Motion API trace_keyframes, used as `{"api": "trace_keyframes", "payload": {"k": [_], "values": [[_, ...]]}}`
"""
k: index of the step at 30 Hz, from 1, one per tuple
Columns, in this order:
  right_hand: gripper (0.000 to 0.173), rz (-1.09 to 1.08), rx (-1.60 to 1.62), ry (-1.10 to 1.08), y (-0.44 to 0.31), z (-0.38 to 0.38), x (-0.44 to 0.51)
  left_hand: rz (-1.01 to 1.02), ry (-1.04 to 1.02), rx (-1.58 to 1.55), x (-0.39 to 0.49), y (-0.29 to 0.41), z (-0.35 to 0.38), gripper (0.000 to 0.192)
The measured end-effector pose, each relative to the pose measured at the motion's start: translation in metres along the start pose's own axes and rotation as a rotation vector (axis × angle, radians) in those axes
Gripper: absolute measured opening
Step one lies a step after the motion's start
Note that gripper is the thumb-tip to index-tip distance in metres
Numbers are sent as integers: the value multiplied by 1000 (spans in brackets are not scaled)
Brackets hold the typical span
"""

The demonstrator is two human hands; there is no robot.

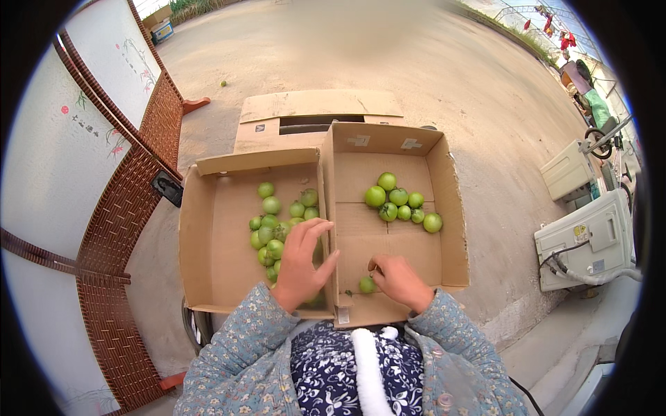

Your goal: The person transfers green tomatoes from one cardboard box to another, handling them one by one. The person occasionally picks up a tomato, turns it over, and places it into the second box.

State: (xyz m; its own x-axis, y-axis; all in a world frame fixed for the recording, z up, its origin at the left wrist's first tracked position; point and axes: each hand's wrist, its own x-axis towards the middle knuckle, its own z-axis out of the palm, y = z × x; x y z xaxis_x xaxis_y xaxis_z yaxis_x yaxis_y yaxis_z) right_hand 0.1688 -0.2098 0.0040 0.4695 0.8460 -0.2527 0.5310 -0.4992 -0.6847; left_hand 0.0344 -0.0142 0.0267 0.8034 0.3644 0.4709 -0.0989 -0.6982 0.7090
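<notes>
Two open cardboard boxes stand side by side before me. In the left cardboard box [197,234] lie several green tomatoes [271,205]. My left hand [304,260] is over that box's right side, fingers apart, with nothing seen in it; it hides some of the tomatoes. A cluster of green tomatoes [398,196] lies in the upper part of the right cardboard box [453,234]. My right hand [398,278] is low in this box with curled fingers, beside a single green tomato [367,284]. Whether the fingers touch or grip it is not plain. A small green scrap lies left of that tomato.
Another cardboard box [312,106] stands behind the two. At the left is a folding screen with woven panels [119,208] and a phone-like device [167,187] against it. White outdoor air-conditioner units [583,239] stand at the right. A small green fruit [223,83] lies on the ground.
</notes>
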Motion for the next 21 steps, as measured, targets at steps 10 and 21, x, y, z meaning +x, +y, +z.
{"api": "trace_keyframes", "payload": {"k": [10, 21], "values": [[36, -80, -246, -251, -4, 20, 3, 75, -224, 53, 0, 4, -2, 61], [38, -156, 688, 119, -42, -5, 17, 80, -216, -138, 0, 0, 3, 64]]}}
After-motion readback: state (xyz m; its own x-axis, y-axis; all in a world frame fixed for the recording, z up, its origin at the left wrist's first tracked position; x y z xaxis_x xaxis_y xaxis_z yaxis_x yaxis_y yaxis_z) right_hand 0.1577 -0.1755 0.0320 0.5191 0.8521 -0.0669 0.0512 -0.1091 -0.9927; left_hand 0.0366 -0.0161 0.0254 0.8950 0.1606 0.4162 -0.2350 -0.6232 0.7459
